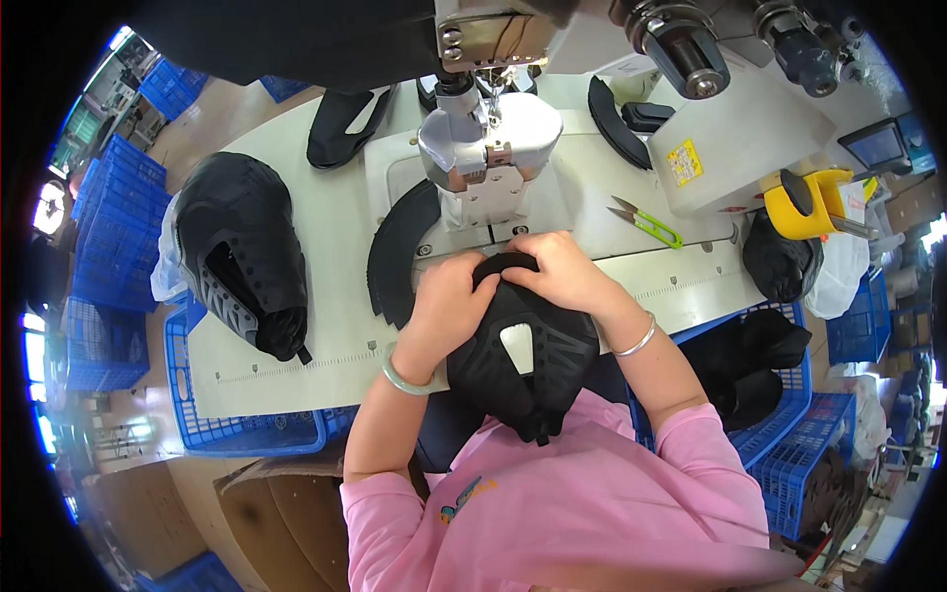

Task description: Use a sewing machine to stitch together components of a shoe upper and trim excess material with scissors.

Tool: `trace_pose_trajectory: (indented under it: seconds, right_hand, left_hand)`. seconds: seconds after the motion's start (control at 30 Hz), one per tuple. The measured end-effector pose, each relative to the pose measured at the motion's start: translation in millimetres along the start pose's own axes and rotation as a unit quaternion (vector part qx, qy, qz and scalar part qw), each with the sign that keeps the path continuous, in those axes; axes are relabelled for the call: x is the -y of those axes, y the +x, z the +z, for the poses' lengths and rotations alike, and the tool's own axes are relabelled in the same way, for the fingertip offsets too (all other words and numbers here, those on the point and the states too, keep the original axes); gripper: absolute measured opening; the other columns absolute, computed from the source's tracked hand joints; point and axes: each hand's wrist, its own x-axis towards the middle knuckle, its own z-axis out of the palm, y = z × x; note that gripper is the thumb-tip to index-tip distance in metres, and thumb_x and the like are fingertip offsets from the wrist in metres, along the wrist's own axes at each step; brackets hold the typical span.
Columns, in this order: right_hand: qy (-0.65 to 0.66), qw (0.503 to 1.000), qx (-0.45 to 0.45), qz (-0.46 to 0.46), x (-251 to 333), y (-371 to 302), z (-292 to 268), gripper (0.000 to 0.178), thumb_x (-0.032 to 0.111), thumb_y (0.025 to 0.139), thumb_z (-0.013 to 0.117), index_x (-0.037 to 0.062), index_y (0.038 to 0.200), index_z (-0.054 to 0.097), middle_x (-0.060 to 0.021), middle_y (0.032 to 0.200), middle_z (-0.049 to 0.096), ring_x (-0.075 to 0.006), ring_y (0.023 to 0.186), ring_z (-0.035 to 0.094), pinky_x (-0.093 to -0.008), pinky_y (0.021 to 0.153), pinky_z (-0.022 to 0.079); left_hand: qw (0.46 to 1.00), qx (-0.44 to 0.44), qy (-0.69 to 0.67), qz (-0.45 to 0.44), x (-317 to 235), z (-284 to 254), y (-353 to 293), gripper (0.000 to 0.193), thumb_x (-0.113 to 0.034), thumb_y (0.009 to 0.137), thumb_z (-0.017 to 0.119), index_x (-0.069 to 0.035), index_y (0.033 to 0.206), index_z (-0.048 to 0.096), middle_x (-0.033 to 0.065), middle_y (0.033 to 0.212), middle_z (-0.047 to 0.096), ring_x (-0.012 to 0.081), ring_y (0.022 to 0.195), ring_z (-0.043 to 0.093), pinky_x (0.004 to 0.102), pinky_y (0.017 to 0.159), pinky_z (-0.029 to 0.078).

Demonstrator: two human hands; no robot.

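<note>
A black shoe upper [567, 345] rests between my forearms at the table's front edge, its pale-lined opening facing up. My left hand [449, 301] and my right hand [557, 271] both grip its curved far edge, fingers bent and thumbs close together. Just beyond my hands stands the post of a sewing machine [490, 148]. Several curved black pieces [402, 252] with serrated edges lie left of the post, close to my left hand. To the right, green-handled thread snips [646, 222] lie on the white table [276, 385].
A stack of black shoe uppers [237, 237] covers the table's left side. Another black upper [345, 128] and curved pieces [617, 123] lie farther back. Blue crates [247, 434] sit below the table, one holding black pieces [755, 365]. A yellow holder [804, 202] hangs at right.
</note>
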Motion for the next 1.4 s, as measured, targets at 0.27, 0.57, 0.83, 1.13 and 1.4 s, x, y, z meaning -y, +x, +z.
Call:
trace_pose_trajectory:
  seconds: [0.27,0.57,0.83,1.13,1.4]
  right_hand:
    - [-0.117,0.988,-0.098,-0.028,12.5,-10.7,13.5,0.020,0.010,0.076,0.068,-0.0030,0.088,0.058,-0.0209,0.078,0.061,-0.0395,0.074,0.060,-0.0434,0.067,0.049]
    - [-0.022,0.961,-0.205,-0.183,42.1,-40.9,-3.6,0.028,-0.002,0.062,0.075,0.0051,0.084,0.059,-0.0077,0.077,0.061,-0.0229,0.066,0.063,-0.0301,0.053,0.049]
    - [-0.021,0.982,-0.107,-0.157,53.8,-50.8,-9.8,0.027,-0.003,0.063,0.073,0.0036,0.086,0.061,-0.0085,0.074,0.063,-0.0252,0.064,0.061,-0.0306,0.057,0.048]
    - [0.220,0.972,0.055,-0.059,39.9,-34.7,-30.6,0.017,0.012,0.076,0.073,-0.0023,0.083,0.066,-0.0074,0.066,0.063,-0.0099,0.060,0.056,-0.0278,0.056,0.044]
    - [0.440,0.883,0.166,-0.005,41.5,-37.8,-41.4,0.028,0.021,0.076,0.079,-0.0020,0.075,0.062,0.0030,0.063,0.055,-0.0037,0.060,0.046,-0.0228,0.050,0.036]
  left_hand:
    - [0.983,-0.110,0.140,0.047,-7.9,15.7,-4.3,0.015,-0.015,0.077,0.066,-0.001,0.084,0.065,0.0175,0.077,0.061,0.0376,0.072,0.060,0.0431,0.064,0.047]
    - [0.923,-0.247,0.102,0.275,-38.4,-5.8,-45.1,0.027,0.004,0.060,0.068,-0.004,0.086,0.066,0.0070,0.078,0.061,0.0253,0.068,0.060,0.0335,0.057,0.047]
    - [0.947,-0.205,0.073,0.235,-46.5,-10.5,-54.3,0.025,0.004,0.059,0.068,-0.005,0.082,0.067,0.0063,0.079,0.062,0.0244,0.066,0.059,0.0326,0.055,0.047]
    - [0.979,0.090,-0.174,0.059,-45.7,-40.4,-36.0,0.012,-0.004,0.076,0.073,0.001,0.085,0.067,0.0034,0.069,0.059,0.0102,0.059,0.052,0.0254,0.056,0.042]
    - [0.860,0.223,-0.458,-0.036,-43.2,-41.4,-39.6,0.026,-0.012,0.086,0.068,0.006,0.104,0.063,-0.0007,0.080,0.059,0.0050,0.070,0.051,0.0210,0.061,0.041]
